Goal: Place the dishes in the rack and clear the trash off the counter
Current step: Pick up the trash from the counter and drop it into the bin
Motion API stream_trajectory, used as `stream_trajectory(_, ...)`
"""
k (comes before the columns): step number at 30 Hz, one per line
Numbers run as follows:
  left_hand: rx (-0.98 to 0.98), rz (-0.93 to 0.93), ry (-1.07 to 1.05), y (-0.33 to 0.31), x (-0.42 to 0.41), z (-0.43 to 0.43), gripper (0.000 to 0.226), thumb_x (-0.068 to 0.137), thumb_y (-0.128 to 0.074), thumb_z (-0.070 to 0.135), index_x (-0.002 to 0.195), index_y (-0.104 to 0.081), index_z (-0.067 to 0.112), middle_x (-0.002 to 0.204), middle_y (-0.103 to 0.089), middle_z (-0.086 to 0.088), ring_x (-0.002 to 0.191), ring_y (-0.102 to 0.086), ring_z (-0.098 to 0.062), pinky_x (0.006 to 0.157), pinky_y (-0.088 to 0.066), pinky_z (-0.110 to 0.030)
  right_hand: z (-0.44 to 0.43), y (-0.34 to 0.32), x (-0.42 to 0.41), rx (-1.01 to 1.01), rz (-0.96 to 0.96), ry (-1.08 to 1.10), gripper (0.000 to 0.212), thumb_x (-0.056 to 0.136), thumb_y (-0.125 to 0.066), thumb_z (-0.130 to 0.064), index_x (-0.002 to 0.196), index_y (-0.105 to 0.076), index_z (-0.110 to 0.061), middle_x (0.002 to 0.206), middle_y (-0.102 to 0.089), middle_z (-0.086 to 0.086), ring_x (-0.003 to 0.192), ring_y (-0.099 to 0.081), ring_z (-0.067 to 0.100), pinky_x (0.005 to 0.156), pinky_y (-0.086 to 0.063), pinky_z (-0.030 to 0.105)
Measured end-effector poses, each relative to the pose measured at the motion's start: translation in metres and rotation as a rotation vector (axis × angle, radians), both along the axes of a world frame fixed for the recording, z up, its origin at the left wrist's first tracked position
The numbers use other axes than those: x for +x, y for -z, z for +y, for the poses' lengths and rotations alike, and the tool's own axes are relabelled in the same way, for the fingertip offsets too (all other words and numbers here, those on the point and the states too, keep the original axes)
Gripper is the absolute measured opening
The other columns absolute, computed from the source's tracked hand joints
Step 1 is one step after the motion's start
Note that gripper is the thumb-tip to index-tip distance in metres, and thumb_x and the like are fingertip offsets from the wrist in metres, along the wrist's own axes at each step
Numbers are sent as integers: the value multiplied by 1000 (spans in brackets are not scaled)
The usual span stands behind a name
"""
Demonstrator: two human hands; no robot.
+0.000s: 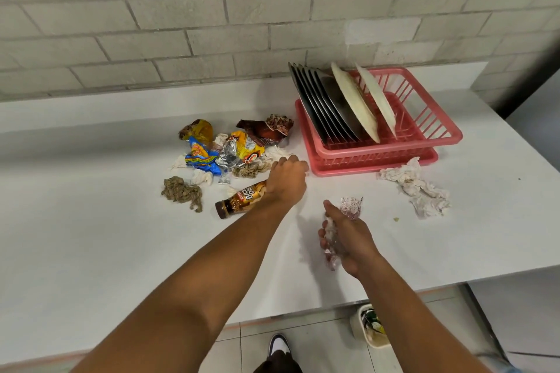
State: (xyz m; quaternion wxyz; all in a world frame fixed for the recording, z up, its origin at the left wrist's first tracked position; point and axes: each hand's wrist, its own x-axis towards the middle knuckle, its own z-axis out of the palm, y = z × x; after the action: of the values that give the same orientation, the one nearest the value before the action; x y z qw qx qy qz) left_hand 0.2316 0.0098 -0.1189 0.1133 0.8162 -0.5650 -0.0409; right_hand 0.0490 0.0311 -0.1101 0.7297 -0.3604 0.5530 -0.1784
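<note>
Wrapper (351, 206) gripped in right hand (348, 241) | bottle (239, 201) partly beneath left hand (288, 179)

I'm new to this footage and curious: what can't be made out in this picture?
Head view only:
Left hand: its back faces the camera, so whether its grip holds anything is hidden.
Bottle: base covered by that hand.
Floor bin: partly cut off by the counter edge, contents too small.

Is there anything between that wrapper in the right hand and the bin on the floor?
Nothing visible. The right hand grips the wrapper above bare counter; the bin stands open on the floor just past the counter's near edge.
</note>
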Motion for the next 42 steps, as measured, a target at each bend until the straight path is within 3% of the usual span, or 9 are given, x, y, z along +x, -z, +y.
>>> stream_trajectory(6, -438, 578, -163, -19, -41, 53, 21, 86, -79, 26, 98, -62, 26, 101, -62, 10, 81, -61, -7, 73, -53, -26, 1, -5, 15, -3, -169, 18, 58, 87, -71, -62, 113, -71, -11, 93, -79, 14, 80, -77, 29, 70, -62, 36)
stream_trajectory(11, -572, 852, -326, -19, -65, 110, 15, 86, -79, 29, 90, -65, 26, 92, -68, 11, 87, -66, -5, 80, -57, -24, 8, -10, 29, -43, -152, -178, 68, 85, -62, -75, 113, -74, -15, 106, -79, 11, 98, -77, 27, 74, -60, 38)
stream_trajectory(18, -590, 683, -279, -7, -46, 162, 14, 94, -69, 26, 105, -77, 27, 112, -70, 20, 110, -59, 3, 96, -49, -22, 29, -16, 50, -41, -162, -259, 19, 87, -78, -29, 95, -76, -12, 82, -70, 13, 62, -63, 25, 53, -46, 31)
stream_trajectory(20, -650, 664, -316, -5, -22, 174, 15, 94, -69, 19, 104, -78, 25, 114, -71, 15, 112, -61, 0, 97, -49, -21, 29, -18, 55, -50, -145, -253, 11, 88, -77, -24, 90, -72, -14, 77, -68, 11, 54, -56, 24, 51, -41, 30)
stream_trajectory(24, -694, 503, -603, -1, 56, 188, 29, 88, -73, 14, 117, -70, 16, 119, -64, -5, 105, -64, -22, 92, -54, -42, 28, -23, 61, -111, -195, -244, 3, 89, -75, -17, 90, -73, -14, 81, -68, 10, 61, -58, 22, 49, -43, 30)
stream_trajectory(28, -402, 392, -691, 18, 123, 190, 69, 82, -80, 31, 141, -50, 14, 146, -41, -18, 127, -46, -42, 104, -43, -47, 34, -21, 59, -117, -196, -253, 4, 90, -75, -16, 92, -73, -13, 81, -69, 10, 63, -59, 22, 49, -44, 31)
stream_trajectory(32, -99, 293, -599, 40, 150, 186, 88, 79, -78, 51, 151, -35, 24, 160, -21, -16, 141, -29, -43, 108, -38, -54, 37, -17, 54, -116, -177, -244, 4, 89, -76, -15, 91, -74, -13, 82, -69, 11, 64, -59, 23, 50, -45, 31)
stream_trajectory(36, -11, 156, -541, 52, 154, 183, 75, 84, -70, 58, 146, -42, 25, 155, -34, -13, 135, -40, -38, 105, -40, -51, 35, -14, 48, -121, -176, -225, 4, 88, -76, -14, 91, -74, -13, 81, -69, 12, 63, -60, 22, 49, -45, 31)
stream_trajectory(42, -139, 1, -459, 62, 136, 189, 31, 103, -52, 27, 126, -61, 7, 121, -60, -21, 105, -52, -41, 89, -45, -48, 32, -10, 46, -104, -185, -219, 6, 86, -75, -11, 91, -74, -15, 85, -70, 14, 66, -60, 26, 52, -47, 32)
